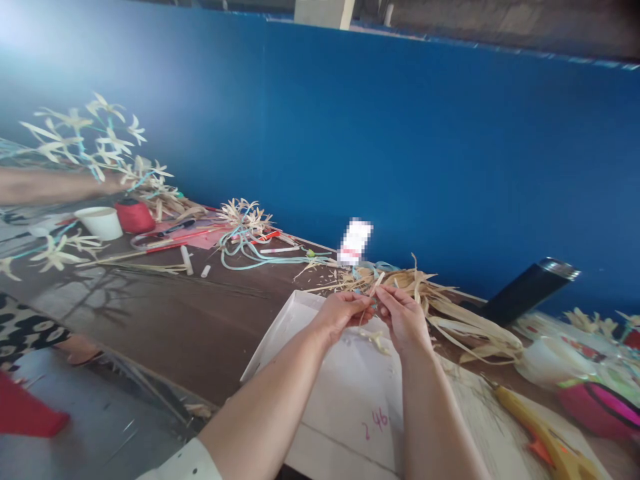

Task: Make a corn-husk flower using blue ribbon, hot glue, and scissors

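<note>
Both hands meet above a shallow white box [350, 393] with pink handwriting on it. My left hand [343, 317] is closed in a pinch around a thin blue-green stem [373, 304], mostly covered by the fingers. My right hand [403, 317] pinches a small pale strip of husk [379, 283] right beside the left fingertips. How the strip and stem join is hidden. Below the fingers, a pale petal-like piece [374, 341] lies on the box. Dried corn husks [465, 330] are heaped just beyond and right of my right hand.
A blue partition [400, 147] backs the table. On the right are a black flask [530, 290], a yellow glue gun [545, 427] and a pink pouch [595, 408]. Leftward lie blue-green stems [240, 257], a white cup [103, 223] and another person's arm [55, 185] by husk flowers [107, 137].
</note>
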Motion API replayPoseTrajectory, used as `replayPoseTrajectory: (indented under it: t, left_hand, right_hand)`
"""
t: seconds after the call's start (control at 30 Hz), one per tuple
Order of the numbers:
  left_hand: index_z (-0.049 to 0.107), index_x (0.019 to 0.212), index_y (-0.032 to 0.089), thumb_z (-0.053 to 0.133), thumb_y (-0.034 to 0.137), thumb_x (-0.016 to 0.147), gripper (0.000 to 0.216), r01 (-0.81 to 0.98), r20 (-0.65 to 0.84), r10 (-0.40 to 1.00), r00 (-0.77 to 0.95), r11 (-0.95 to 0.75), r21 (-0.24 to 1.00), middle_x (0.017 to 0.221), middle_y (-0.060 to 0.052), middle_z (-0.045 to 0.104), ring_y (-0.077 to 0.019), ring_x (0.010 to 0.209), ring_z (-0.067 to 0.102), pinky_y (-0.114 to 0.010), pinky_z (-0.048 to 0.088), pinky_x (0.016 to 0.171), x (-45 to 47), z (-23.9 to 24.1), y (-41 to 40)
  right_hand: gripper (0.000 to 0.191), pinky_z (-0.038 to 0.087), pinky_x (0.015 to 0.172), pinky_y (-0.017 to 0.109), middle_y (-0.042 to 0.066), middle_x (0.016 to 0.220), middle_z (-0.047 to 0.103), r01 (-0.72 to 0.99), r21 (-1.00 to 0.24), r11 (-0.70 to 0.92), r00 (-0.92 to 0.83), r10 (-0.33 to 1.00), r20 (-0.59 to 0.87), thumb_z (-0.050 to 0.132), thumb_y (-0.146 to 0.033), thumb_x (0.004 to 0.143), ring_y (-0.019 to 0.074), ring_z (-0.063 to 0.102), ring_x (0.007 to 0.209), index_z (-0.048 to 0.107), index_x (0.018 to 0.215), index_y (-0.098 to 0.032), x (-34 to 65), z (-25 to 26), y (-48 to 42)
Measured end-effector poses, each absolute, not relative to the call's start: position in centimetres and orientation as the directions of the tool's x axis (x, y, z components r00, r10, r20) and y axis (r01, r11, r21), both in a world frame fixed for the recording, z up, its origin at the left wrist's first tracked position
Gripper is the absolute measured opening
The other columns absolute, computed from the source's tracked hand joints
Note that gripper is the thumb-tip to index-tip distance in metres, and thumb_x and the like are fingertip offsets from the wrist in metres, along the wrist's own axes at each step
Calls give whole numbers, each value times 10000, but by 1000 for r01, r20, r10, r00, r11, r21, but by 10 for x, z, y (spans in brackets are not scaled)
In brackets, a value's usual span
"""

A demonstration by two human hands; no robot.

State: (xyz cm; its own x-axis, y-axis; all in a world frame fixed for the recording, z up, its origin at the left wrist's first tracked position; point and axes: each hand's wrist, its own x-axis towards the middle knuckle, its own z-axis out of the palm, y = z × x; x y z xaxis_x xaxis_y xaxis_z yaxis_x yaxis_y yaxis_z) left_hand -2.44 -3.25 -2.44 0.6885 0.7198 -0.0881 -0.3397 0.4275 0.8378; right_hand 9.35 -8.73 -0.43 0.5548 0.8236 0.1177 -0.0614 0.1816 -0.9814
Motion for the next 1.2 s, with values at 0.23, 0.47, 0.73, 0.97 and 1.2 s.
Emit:
replayPoseTrajectory:
  t: [0.23,0.47,0.73,0.97,1.2]
  left_hand:
    - [668,752,100,792,401,524,398,-320,-100,749,655,394,862,662,-50,652,-114,590,587,-269,465,656,-26,-18,-35]
    - [675,748,104,786,397,535,378,-314,-99,761,641,378,871,658,-50,653,-111,586,582,-261,464,641,-26,-17,-34]
    - [687,768,112,781,393,550,368,-323,-84,773,629,359,876,672,-55,661,-119,604,594,-270,469,657,-24,-22,-34]
    - [687,761,108,793,381,531,372,-329,-90,780,620,362,872,620,-42,640,-112,575,582,-264,459,640,-23,-21,-33]
    - [688,762,113,779,383,548,357,-332,-79,800,594,334,882,625,-46,646,-94,527,545,-240,423,576,-22,-23,-33]
  right_hand:
    - [301,247,394,181,12,666,592,-53,-977,208,542,827,147,744,-405,622,47,352,461,680,792,-165,96,-8,-87]
    - [297,227,391,182,6,617,572,-64,-973,222,540,828,153,745,-396,629,49,344,452,678,798,-161,98,-9,-86]
    - [307,226,390,175,-9,577,531,-71,-976,207,544,828,136,749,-404,626,47,336,456,683,786,-151,96,-7,-87]
    - [290,235,402,173,-13,578,535,-76,-976,203,539,832,132,748,-401,630,47,344,460,679,782,-163,96,-6,-88]
    - [319,214,392,185,-30,524,487,-57,-978,199,528,837,140,730,-426,642,55,332,440,675,804,-157,97,-8,-88]
